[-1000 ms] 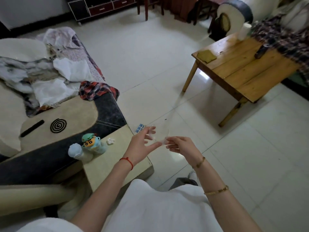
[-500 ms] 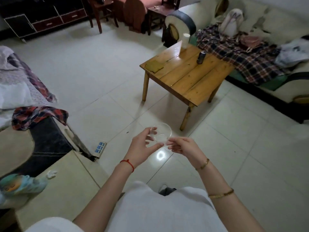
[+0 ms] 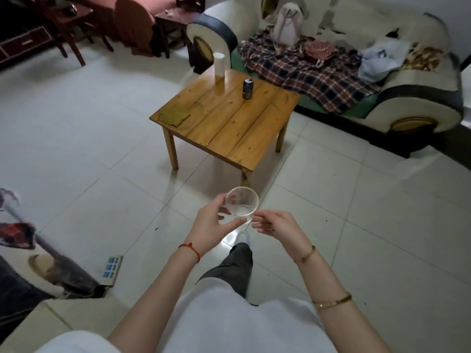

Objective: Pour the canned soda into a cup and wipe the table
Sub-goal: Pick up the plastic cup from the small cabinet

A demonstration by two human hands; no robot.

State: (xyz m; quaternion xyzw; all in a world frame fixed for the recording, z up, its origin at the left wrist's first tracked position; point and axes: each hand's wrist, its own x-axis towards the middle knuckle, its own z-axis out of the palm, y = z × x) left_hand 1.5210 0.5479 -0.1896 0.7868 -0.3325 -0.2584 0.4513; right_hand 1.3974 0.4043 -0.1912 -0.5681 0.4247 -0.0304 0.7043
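Observation:
A clear plastic cup (image 3: 242,204) sits in my left hand (image 3: 212,225), fingers wrapped round its side, mouth tilted toward me. My right hand (image 3: 276,225) is just to the right, fingertips pinching the cup's base edge. Ahead stands a low wooden table (image 3: 237,128). On it a dark soda can (image 3: 247,89) stands upright near the far edge, a stack of white cups (image 3: 219,71) stands to its left, and a yellow-green cloth (image 3: 175,115) lies flat on the near left corner.
A sofa (image 3: 413,115) with a plaid blanket (image 3: 311,77) and bags runs behind the table on the right. Dark wooden chairs (image 3: 74,29) stand at the back left. A power strip (image 3: 111,270) lies on the tiled floor at left, beside another sofa's edge.
The view has swung right, away from the left sofa and side table, and the wooden table now lies straight ahead and closer. Both hands keep the cup between them.

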